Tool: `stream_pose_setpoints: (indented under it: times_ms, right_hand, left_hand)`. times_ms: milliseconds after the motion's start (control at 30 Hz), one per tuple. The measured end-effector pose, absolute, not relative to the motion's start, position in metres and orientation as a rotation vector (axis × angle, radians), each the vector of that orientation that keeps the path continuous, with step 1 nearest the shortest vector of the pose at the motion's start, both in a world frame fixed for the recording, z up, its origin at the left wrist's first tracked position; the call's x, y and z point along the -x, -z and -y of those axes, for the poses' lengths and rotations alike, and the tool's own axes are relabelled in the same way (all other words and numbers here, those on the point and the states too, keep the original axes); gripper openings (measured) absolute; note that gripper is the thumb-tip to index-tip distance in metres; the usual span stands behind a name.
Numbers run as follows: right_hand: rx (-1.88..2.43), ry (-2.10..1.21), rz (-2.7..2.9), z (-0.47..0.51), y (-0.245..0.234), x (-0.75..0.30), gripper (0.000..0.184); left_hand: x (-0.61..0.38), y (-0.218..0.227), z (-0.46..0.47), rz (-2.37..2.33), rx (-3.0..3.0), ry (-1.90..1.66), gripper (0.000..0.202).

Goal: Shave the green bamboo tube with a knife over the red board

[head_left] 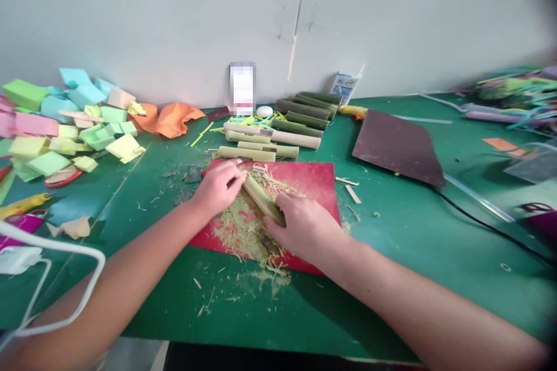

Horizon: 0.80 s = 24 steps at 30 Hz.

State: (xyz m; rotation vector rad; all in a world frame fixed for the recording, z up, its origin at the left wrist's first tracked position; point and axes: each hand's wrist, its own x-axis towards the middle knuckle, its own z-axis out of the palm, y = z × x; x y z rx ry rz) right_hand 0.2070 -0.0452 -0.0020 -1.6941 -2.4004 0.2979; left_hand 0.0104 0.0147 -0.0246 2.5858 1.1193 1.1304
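Observation:
A green bamboo stick (pixel 262 199) lies slanted over a red mat (pixel 317 181) on the green table. My right hand (pixel 304 226) is closed around its near end. My left hand (pixel 219 186) is closed at its far end, with a small metal tip showing above the fingers; what it grips is mostly hidden. A heap of pale green shavings (pixel 241 226) covers the mat under and between my hands.
Behind the mat lie peeled pale bamboo pieces (pixel 270 138) and dark green ones (pixel 304 111). A brown sheet (pixel 398 146) and a black cable (pixel 487 224) lie right. Coloured foam scraps (pixel 65 127) pile up left, orange paper (pixel 169 119) beside them. A white cable (pixel 69 278) loops near left.

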Motion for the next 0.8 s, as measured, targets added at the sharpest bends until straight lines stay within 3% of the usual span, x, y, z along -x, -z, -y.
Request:
stream_pose_setpoints:
  times_ms: [300,433,567,700,800]
  right_hand:
    - [1.690,-0.297,2.400,0.045,0.000,-0.207,0.017]
    - [1.674,-0.328,2.391,0.045,0.001,-0.207,0.014]
    - [1.685,-0.314,2.394,0.045,0.002,-0.208,0.017]
    - [1.675,-0.299,2.392,0.045,0.002,-0.207,0.015]
    - [1.683,-0.306,2.405,0.045,0.002,-0.207,0.017]
  left_hand:
    - [-0.014,0.022,-0.006,-1.110,-2.599,-1.139,0.018]
    - [-0.019,0.020,0.005,-0.995,-2.625,-0.920,0.012]
    - [-0.021,0.020,0.006,-1.109,-2.625,-1.051,0.019]
    - [-0.023,0.021,0.006,-0.996,-2.649,-0.894,0.014]
    - [-0.023,0.021,0.006,-1.084,-2.629,-1.038,0.017]
